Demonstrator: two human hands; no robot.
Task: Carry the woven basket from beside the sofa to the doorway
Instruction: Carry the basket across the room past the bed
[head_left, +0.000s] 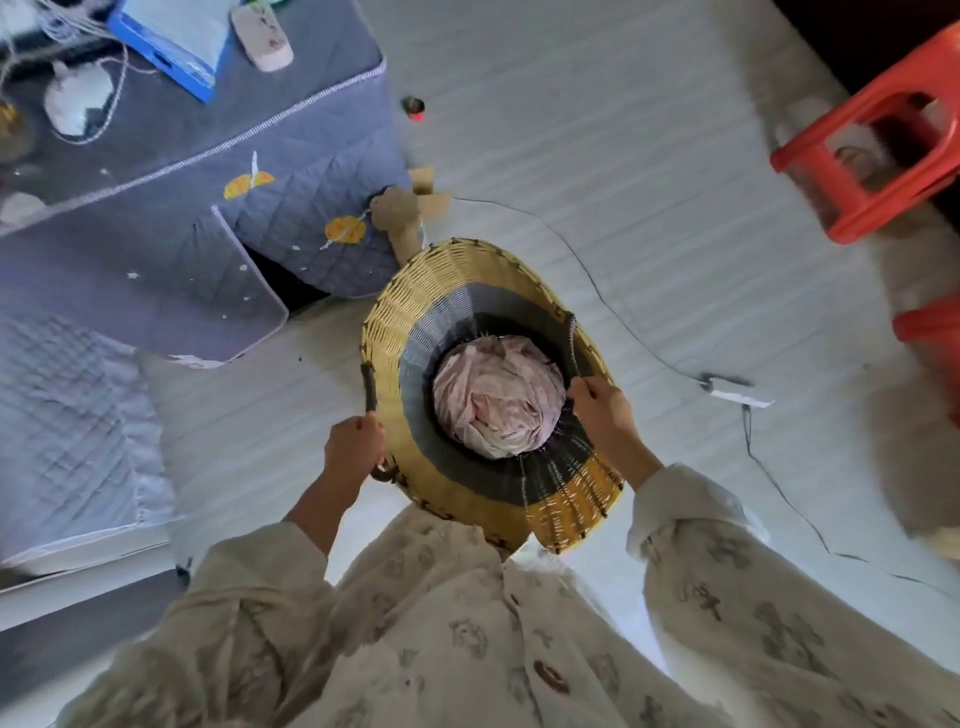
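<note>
**Desk:** What does the head camera show?

**Photographer:** A person in a patterned pale shirt holds a woven basket (447, 358) in front of the body, above the pale floor (623, 156). It sits just off the corner of a sofa under a quilted grey cover (171, 228). No doorway is in view.

**Desk:** And the grip?

**Photographer:** The left hand (354, 441) is curled tight around the dark handle on the basket's left rim. The right hand (602, 410) is closed over the matching handle on the right rim. Both fists are pressed together on their handles.

**Desk:** What is inside?

**Photographer:** A bundle of pinkish cloth (498, 397) fills the bottom.

**Desk:** How will it carry?

**Photographer:** Likely light: stiff wicker and soft cloth. The two handles look like the place to hold, keeping it level. A thin cable (613, 296) trails across the floor, and a red plastic stool (872, 150) stands at the right edge; both could catch a foot.
</note>
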